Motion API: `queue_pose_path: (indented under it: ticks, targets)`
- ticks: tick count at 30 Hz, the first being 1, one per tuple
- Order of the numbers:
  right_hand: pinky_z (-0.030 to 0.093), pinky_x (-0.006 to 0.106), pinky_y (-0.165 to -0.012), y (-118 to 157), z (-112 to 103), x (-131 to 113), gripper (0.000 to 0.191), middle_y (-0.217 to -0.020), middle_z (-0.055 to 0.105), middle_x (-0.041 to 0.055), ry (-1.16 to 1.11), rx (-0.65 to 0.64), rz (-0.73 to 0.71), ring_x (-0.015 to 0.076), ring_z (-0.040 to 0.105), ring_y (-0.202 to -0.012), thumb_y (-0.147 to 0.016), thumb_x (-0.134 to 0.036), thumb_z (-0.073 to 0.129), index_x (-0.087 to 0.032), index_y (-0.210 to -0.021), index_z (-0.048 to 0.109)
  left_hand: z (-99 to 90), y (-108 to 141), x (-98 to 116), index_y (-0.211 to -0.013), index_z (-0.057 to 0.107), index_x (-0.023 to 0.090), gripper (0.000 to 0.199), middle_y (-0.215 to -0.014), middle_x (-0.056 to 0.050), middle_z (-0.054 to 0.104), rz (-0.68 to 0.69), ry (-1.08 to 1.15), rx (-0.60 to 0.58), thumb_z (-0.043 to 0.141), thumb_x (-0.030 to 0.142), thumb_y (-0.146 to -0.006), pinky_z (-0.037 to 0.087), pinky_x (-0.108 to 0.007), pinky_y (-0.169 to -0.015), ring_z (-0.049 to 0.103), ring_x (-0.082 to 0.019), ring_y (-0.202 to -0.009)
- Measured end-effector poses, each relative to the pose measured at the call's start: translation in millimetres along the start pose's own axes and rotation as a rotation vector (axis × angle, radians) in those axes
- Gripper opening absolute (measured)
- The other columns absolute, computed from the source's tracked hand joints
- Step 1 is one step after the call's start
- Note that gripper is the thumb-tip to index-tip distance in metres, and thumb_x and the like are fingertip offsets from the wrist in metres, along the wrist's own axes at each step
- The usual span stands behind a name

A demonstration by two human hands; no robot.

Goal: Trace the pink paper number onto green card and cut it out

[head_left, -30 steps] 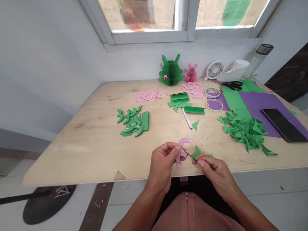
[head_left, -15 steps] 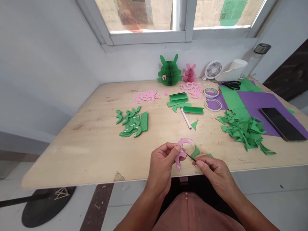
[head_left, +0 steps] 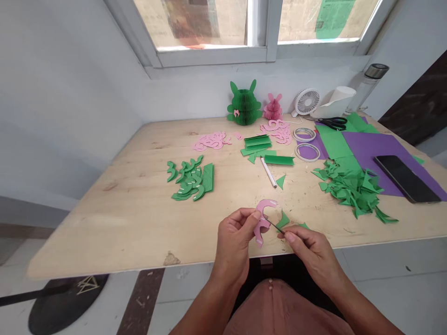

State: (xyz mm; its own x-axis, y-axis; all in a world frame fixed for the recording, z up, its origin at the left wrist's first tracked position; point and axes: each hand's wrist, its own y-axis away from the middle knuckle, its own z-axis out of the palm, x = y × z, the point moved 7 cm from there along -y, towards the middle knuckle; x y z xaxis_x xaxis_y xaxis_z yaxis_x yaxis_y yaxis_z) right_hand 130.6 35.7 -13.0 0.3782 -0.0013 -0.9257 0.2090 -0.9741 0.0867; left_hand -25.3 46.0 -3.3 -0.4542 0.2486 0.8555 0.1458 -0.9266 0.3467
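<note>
My left hand pinches a curved pink paper cutout between thumb and fingers, just above the table's front edge. Small white strips show on the cutout. In my right hand is a thin dark pair of tweezers, its tip touching the inner curve of the cutout near my left thumb. Right behind the tweezers lies a green paper scrap. Further left is a pile of green curved cutouts, some with white strips on them.
Pink cutouts, a white pen, tape rolls and folded green strips lie mid-table. Green scraps, a phone and scissors are right. Behind stand green and pink paper figures and a fan.
The whole view has shifted slightly. Both hands keep nearly the same pose, with the tweezers' tip still at the pink cutout.
</note>
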Motion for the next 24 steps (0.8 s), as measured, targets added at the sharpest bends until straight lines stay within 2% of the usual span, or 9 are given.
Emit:
queue_pose_path:
  ticks: [14, 24]
  targets:
    - [0.042, 0.029, -0.071, -0.1, 0.0, 1.3, 0.039, -0.086, 0.067, 0.0052, -0.045, -0.048, 0.02, 0.021, 0.058, -0.082, -0.089, -0.046, 0.046, -0.017, -0.071, 0.063, 2.4, -2.1, -0.7, -0.066, 0.063, 0.012, 0.016, -0.057, -0.002, 0.063, -0.021, -0.014, -0.083, 0.069, 0.026, -0.072, 0.039, -0.019, -0.048, 0.054, -0.01, -0.054]
    - [0.04, 0.028, -0.069, 1.6, 0.5, 0.3, 0.04, -0.081, 0.064, 0.0044, -0.037, -0.037, 0.003, 0.019, 0.055, -0.077, -0.09, -0.046, 0.045, -0.017, -0.068, 0.061, 2.1, 1.2, -4.6, -0.068, 0.062, 0.012, 0.016, -0.058, -0.002, 0.063, -0.037, 0.008, -0.053, 0.069, 0.026, -0.072, 0.041, -0.019, -0.051, 0.055, -0.01, -0.055]
